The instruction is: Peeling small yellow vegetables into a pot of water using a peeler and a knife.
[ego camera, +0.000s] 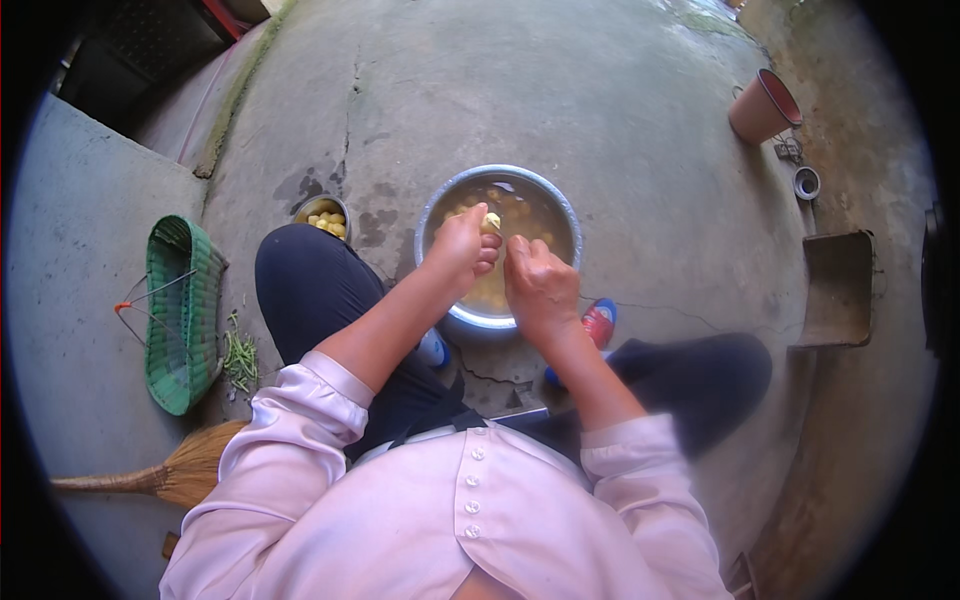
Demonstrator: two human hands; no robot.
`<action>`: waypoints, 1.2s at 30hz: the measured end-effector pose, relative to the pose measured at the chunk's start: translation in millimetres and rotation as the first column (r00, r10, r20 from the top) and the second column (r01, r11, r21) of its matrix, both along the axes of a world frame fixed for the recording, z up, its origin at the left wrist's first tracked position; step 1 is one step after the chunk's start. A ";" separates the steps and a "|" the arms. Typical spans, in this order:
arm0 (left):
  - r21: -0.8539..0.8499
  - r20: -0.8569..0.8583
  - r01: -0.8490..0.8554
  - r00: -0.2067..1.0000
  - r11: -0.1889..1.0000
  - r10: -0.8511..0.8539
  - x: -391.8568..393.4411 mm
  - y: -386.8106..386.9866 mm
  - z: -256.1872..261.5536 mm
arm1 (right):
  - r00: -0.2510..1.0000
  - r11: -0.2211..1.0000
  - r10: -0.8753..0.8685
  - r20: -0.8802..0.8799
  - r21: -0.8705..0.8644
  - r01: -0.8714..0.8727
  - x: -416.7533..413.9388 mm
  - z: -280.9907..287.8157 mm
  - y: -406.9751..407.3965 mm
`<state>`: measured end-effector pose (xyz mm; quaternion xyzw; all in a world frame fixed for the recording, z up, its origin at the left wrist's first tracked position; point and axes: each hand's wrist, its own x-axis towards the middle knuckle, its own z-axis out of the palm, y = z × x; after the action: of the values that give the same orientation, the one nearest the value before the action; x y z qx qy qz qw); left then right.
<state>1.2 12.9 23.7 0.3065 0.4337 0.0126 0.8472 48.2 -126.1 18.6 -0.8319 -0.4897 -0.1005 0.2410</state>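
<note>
My left hand (469, 244) is closed around a small pale yellow tuber, probably a potato (491, 222), whose end shows past the thumb. Close beside it on the right, my right hand (541, 281) has its fingers curled in. Whether it grips something small is hidden by the knuckles. Both hands are above a wide metal basin (574, 217) of cloudy brown water. Several small potatoes (491, 289) lie in that water. Beyond my left knee, a small metal bowl (346, 208) contains several peeled yellow potatoes (328, 223).
At left on the concrete floor (480, 90) stand a green woven basket (180, 315) with a handle, a heap of green stalks (240, 358) and a straw broom (187, 469). A pink bucket (757, 112) and a rectangular container (838, 289) are at right. My knees flank the basin.
</note>
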 end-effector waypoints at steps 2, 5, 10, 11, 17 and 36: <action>-0.130 0.025 0.013 1.000 0.991 -0.009 -1.4 6.0 -5.2 | 1.000 1.000 -0.005 0.010 0.004 0.005 1.1 -1.9 0.1; -0.248 0.073 0.084 0.995 0.965 -0.068 -2.2 10.3 -7.8 | 1.000 1.000 0.003 0.025 0.019 -0.003 3.1 -2.8 0.4; -0.341 0.133 -0.007 0.990 0.940 0.056 -4.2 5.7 -11.2 | 0.999 1.000 -0.011 0.031 0.025 0.010 2.3 -0.6 0.8; -0.340 0.134 -0.007 0.989 0.940 0.056 -4.6 4.8 -12.3 | 0.999 1.000 -0.011 0.032 0.026 0.010 2.9 -1.0 1.5; -0.451 0.158 -0.019 0.982 0.892 0.101 -1.1 -0.1 -3.4 | 0.998 0.997 -0.046 0.051 0.057 0.043 9.0 2.2 1.4; 0.178 0.174 0.002 0.984 0.984 -0.033 -1.0 -6.6 14.3 | 0.421 0.953 -0.038 -0.906 0.095 0.289 31.5 10.9 -6.6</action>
<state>0.2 6.3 38.0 0.3823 0.3516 0.0708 0.8516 79.7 -132.6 29.5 -0.7666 -0.1876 0.2745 0.5493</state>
